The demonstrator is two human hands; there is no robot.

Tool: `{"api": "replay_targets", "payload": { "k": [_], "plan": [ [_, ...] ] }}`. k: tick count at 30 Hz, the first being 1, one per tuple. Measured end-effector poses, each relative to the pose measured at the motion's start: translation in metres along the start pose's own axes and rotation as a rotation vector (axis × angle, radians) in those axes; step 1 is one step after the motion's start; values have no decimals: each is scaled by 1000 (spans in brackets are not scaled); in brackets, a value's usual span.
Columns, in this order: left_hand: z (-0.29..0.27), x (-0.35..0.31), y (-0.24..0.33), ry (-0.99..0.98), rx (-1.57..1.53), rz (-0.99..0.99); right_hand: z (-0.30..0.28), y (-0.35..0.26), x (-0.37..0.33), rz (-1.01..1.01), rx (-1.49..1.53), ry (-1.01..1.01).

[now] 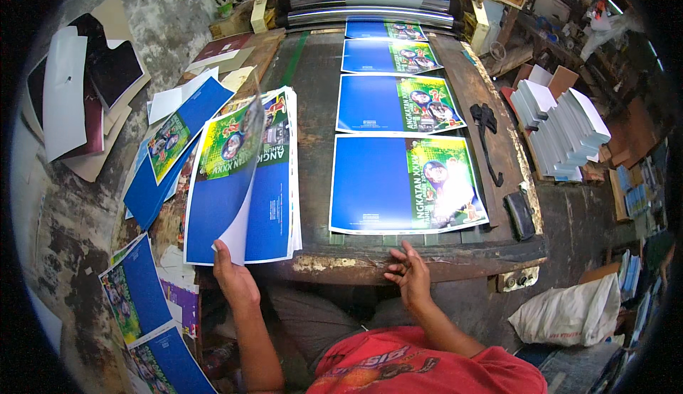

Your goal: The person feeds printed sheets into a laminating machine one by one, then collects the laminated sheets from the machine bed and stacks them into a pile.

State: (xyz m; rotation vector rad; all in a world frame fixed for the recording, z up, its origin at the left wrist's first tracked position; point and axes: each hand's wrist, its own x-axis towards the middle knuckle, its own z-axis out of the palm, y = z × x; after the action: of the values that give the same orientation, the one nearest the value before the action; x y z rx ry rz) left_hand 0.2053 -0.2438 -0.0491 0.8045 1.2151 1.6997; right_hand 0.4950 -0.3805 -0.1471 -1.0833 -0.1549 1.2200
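Note:
My left hand [235,280] pinches the near edge of a printed cover sheet [217,209], blue with a green picture panel. This sheet's right side curls up, showing its white underside, above a stack of like sheets [274,212] on the left of the worn table. Above the table's near edge is my right hand [411,276], empty, with fingers apart. Just beyond it, a glossy printed sheet [368,180] lies flat with a bright glare on its right side. Behind that, more like sheets [366,100] run in a row toward the rollers [370,18].
A roller machine stands at the table's far end. On the table's right are a black strap [487,138] and a dark pouch [519,216]. Loose printed sheets [146,280] lie at the left. White paper stacks [562,127] and a white sack [569,312] are to the right.

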Motion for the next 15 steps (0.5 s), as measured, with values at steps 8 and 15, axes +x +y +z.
{"api": "replay_targets", "payload": {
  "k": [8,15],
  "plan": [
    [2,-42,19,-911,815,495,16,-30,-2,26,-61,-181],
    [5,-52,17,-1054,955,628,-10,-13,-4,226,-13,-239]
  ]
}}
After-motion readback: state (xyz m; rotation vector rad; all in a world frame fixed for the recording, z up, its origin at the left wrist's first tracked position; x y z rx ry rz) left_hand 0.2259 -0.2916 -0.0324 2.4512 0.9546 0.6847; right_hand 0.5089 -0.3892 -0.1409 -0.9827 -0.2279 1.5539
